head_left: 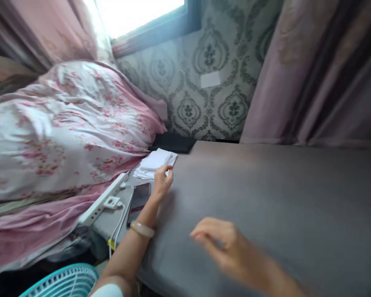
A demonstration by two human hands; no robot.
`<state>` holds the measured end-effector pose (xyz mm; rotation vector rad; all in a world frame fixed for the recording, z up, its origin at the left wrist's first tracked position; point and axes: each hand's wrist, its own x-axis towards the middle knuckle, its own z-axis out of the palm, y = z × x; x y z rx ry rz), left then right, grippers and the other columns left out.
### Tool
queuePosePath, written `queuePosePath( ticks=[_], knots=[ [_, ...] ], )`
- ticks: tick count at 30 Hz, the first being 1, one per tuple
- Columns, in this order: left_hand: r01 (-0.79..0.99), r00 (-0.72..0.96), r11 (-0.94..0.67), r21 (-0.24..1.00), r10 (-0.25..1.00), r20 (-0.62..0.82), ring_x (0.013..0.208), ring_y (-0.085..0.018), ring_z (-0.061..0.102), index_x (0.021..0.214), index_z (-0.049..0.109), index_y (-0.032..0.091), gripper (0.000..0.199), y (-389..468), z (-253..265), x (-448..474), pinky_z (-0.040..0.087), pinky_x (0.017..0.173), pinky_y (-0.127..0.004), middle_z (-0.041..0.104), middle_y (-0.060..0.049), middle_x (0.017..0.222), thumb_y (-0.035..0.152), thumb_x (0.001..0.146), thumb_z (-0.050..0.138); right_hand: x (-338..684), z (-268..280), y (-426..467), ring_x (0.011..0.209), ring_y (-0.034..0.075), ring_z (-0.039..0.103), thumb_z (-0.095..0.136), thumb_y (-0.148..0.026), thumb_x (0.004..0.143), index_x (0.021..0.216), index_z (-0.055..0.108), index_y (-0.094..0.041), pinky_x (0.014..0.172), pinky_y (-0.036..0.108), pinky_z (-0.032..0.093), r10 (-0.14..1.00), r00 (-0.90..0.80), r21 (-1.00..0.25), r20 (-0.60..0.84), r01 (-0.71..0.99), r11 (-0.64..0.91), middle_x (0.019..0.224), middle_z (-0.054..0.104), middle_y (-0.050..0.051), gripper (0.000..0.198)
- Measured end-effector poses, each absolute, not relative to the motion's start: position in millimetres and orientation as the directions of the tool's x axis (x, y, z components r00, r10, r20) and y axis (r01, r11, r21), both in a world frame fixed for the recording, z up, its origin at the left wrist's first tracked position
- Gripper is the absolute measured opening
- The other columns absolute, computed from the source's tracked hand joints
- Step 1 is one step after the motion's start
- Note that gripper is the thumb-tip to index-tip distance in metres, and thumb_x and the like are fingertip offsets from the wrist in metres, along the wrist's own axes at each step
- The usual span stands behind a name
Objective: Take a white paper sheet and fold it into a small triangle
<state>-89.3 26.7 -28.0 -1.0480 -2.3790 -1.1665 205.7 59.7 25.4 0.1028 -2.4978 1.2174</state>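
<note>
Reaching left hand [162, 180] pinching the paper stack [154, 163], phone [139, 199] beside the wrist, blurred right hand [222, 244] hovering loose-fingered over the grey surface [281, 198].

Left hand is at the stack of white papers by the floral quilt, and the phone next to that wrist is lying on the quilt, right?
Not quite. In the head view the phone lies on the grey surface, not the floral quilt. The left hand is at the white papers.

Blown-out window [139, 14] backlights the dim room; right hand [222, 245] motion-blurred.
</note>
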Motion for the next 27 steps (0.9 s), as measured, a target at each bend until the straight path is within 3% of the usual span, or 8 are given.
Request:
queuePosePath(
  ticks=[3,5,8,10,14,17,22,27],
  knots=[
    [0.629,-0.777,0.515,0.583,0.387,0.497,0.091,-0.020,0.061,0.095,0.064,0.012,0.030,20.9,-27.6,-139.4,0.045,0.086,-0.031,0.068,-0.010,0.096,0.017,0.079,0.039,202.6,-6.8,131.0,0.086,0.018,0.063,0.045,-0.039,0.090,0.087,0.068,-0.023,0.080,0.026,0.048,0.409,-0.896,-0.768,0.173,0.138,0.626,0.090,0.069,0.004,0.029],
    [0.583,-0.811,0.569,0.580,0.365,0.457,0.094,-0.021,0.060,0.098,0.064,0.011,0.032,15.3,-25.0,-169.2,0.043,0.090,-0.031,0.067,-0.011,0.100,0.016,0.078,0.039,212.1,-30.0,168.0,0.080,0.019,0.066,0.049,-0.047,0.085,0.089,0.069,-0.022,0.077,0.028,0.051,0.586,-0.807,-0.787,0.073,0.315,0.531,0.087,0.071,0.005,0.032],
    [0.530,-0.848,0.646,0.550,0.381,0.369,0.105,-0.024,0.056,0.102,0.064,0.012,0.032,14.1,-23.2,-202.0,0.037,0.098,-0.033,0.064,-0.012,0.108,0.023,0.076,0.048,222.5,-53.9,192.6,0.077,0.021,0.068,0.049,-0.056,0.079,0.090,0.069,-0.019,0.069,0.029,0.054,0.713,-0.701,-0.850,-0.002,0.376,0.368,0.087,0.072,0.009,0.044],
    [0.493,-0.870,0.696,0.522,0.396,0.294,0.115,-0.028,0.051,0.107,0.062,0.013,0.040,19.9,-24.0,-215.0,0.034,0.102,-0.036,0.060,-0.013,0.117,0.034,0.073,0.056,222.6,-59.9,193.2,0.076,0.021,0.067,0.050,-0.058,0.078,0.090,0.069,-0.019,0.069,0.028,0.054,0.720,-0.693,-0.848,-0.024,0.395,0.353,0.086,0.072,0.009,0.044],
    [0.367,-0.927,0.790,0.491,0.351,0.128,0.125,-0.041,0.040,0.123,0.051,0.009,0.080,41.1,-26.7,-227.8,0.032,0.100,-0.049,0.048,-0.024,0.131,0.062,0.064,0.062,218.1,-57.2,186.8,0.078,0.018,0.066,0.049,-0.055,0.081,0.090,0.068,-0.022,0.074,0.024,0.050,0.666,-0.746,-0.810,-0.013,0.398,0.430,0.086,0.070,0.005,0.039],
    [0.279,-0.950,0.825,0.492,0.312,0.016,0.126,-0.042,0.039,0.131,0.042,0.006,0.099,55.8,-26.8,-233.0,0.034,0.099,-0.049,0.042,-0.028,0.135,0.073,0.060,0.059,218.7,-52.8,185.7,0.079,0.017,0.064,0.045,-0.053,0.084,0.090,0.067,-0.022,0.074,0.023,0.048,0.635,-0.773,-0.802,-0.004,0.382,0.460,0.085,0.069,0.004,0.038],
    [0.211,-0.959,0.845,0.492,0.276,-0.064,0.128,-0.040,0.039,0.133,0.038,0.007,0.106,66.2,-25.2,-232.8,0.036,0.099,-0.045,0.039,-0.028,0.138,0.071,0.053,0.067,221.7,-46.5,184.4,0.077,0.016,0.062,0.043,-0.051,0.086,0.086,0.066,-0.023,0.072,0.023,0.046,0.605,-0.796,-0.785,-0.003,0.377,0.492,0.081,0.067,0.002,0.037],
    [0.232,-0.955,0.816,0.530,0.293,-0.034,0.121,-0.035,0.048,0.127,0.043,0.009,0.098,65.8,-21.6,-224.6,0.042,0.093,-0.038,0.050,-0.025,0.130,0.060,0.051,0.076,222.2,-43.6,182.6,0.076,0.016,0.061,0.041,-0.048,0.087,0.086,0.065,-0.022,0.071,0.023,0.046,0.580,-0.814,-0.780,0.022,0.349,0.520,0.079,0.066,0.002,0.035]
  ],
)
